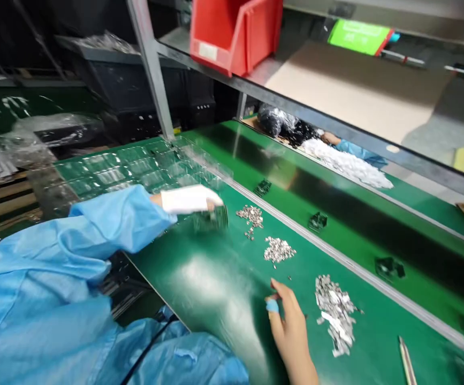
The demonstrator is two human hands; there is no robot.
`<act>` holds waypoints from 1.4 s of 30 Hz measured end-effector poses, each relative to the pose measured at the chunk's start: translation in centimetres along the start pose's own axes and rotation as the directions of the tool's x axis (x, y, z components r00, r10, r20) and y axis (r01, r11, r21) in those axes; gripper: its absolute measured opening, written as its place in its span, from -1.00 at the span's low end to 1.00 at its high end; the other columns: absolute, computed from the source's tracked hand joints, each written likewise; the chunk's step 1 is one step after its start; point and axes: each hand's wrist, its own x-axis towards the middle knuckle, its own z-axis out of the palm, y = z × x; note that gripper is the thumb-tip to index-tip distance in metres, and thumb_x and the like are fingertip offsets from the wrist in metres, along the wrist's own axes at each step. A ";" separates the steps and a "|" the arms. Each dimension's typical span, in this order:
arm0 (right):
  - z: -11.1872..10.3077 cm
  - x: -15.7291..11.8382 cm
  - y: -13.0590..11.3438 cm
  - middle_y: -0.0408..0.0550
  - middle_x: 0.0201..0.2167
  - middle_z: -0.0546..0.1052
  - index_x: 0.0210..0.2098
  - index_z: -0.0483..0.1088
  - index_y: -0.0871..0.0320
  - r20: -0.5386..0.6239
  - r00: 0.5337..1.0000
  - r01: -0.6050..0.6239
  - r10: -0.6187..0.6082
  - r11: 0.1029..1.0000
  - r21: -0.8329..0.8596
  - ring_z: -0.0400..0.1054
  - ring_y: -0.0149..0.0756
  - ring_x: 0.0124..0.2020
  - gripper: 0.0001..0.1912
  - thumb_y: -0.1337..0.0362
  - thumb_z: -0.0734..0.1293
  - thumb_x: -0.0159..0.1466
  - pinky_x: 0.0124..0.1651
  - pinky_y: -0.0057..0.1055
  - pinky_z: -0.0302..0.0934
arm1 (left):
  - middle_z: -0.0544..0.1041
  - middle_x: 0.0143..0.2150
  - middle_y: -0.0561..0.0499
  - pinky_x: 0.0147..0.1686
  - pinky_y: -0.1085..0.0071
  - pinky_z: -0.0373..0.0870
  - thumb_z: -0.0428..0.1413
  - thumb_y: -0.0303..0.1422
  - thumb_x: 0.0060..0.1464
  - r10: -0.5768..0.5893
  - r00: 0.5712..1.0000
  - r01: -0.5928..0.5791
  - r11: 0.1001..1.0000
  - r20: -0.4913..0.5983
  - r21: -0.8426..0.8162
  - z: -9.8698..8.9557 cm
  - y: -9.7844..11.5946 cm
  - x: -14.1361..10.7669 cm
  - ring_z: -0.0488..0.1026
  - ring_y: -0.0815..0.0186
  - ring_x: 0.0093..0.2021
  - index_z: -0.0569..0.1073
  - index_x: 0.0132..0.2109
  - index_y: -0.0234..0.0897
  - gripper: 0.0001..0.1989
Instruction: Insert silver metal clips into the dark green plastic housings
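Note:
My left hand (194,199), in a white glove and a blue sleeve, is closed on a green circuit board (211,219) above the left part of the green table (199,278). Motion blurs the board. Bare except for a blue finger cover, my right hand (290,326) hovers over or rests on the table, its thumb and index finger curved near each other; what is between them, if anything, is too small to tell. Beyond it lie piles of small metal parts (279,250), (251,215) and a pile of silvery strips (338,315).
Clear plastic trays (135,166) cover the table's far left. Several dark parts (318,221) sit on the green belt (296,192) past a metal rail (336,256). A pen-like tool (407,361) lies at right. A red bin (235,37) stands on the shelf. Another person's blue sleeve (362,152) shows behind.

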 end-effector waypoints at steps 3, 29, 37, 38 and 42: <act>-0.4 1.1 -2.8 0.12 0.12 0.30 0.21 0.12 0.11 0.109 0.972 0.214 -0.211 0.977 -0.019 0.22 -0.18 0.12 -0.51 0.37 0.15 0.28 0.08 -0.19 0.26 | 0.58 -0.34 0.02 -0.36 0.57 0.34 0.03 -0.54 -0.01 0.167 0.870 -0.106 0.982 0.464 -0.154 8.0 2.8 0.0 0.44 0.40 -0.36 0.56 -0.22 -0.39 -0.75; 0.3 -1.3 -1.5 0.07 -0.17 0.46 -0.08 0.35 0.21 -0.073 0.990 -0.130 0.117 0.968 -0.214 0.42 -0.29 -0.27 -0.73 0.30 0.13 0.30 -0.28 -0.43 0.32 | 0.48 -0.18 -0.10 -0.18 0.39 0.31 -0.04 -0.45 0.04 -0.089 0.994 0.107 0.907 -0.064 0.407 14.0 -3.4 9.7 0.40 0.24 -0.19 0.49 -0.15 -0.30 -0.73; -0.6 -1.0 -0.6 0.03 -0.20 0.48 -0.10 0.39 0.16 -0.140 0.985 -0.111 0.101 0.992 -0.063 0.40 -0.27 -0.16 -0.74 0.33 0.15 0.28 -0.15 -0.37 0.32 | 0.45 -0.33 -0.10 -0.21 0.38 0.32 -0.04 -0.46 0.02 -0.118 0.981 0.163 0.933 -0.155 0.320 12.6 -1.1 8.5 0.40 0.25 -0.28 0.47 -0.37 -0.34 -0.82; -0.7 -0.9 -0.7 0.03 -0.21 0.48 -0.11 0.39 0.16 -0.160 0.981 -0.118 0.112 0.993 -0.029 0.40 -0.27 -0.17 -0.75 0.33 0.16 0.28 -0.15 -0.37 0.32 | 0.46 -0.31 -0.10 -0.19 0.38 0.33 -0.06 -0.43 0.06 -0.109 0.977 0.162 0.939 -0.186 0.304 12.6 0.2 7.7 0.40 0.25 -0.25 0.46 -0.33 -0.34 -0.80; -0.9 -0.2 -1.7 0.01 -0.22 0.48 -0.12 0.39 0.14 -0.204 0.950 -0.182 0.236 0.951 0.251 0.40 -0.32 -0.23 -0.77 0.33 0.18 0.27 -0.20 -0.41 0.33 | 0.44 -0.44 0.04 -0.31 0.47 0.36 -0.07 -0.30 0.12 -0.051 0.988 0.037 0.995 -0.148 -0.093 14.0 6.3 2.6 0.39 0.38 -0.40 0.42 -0.26 -0.32 -0.78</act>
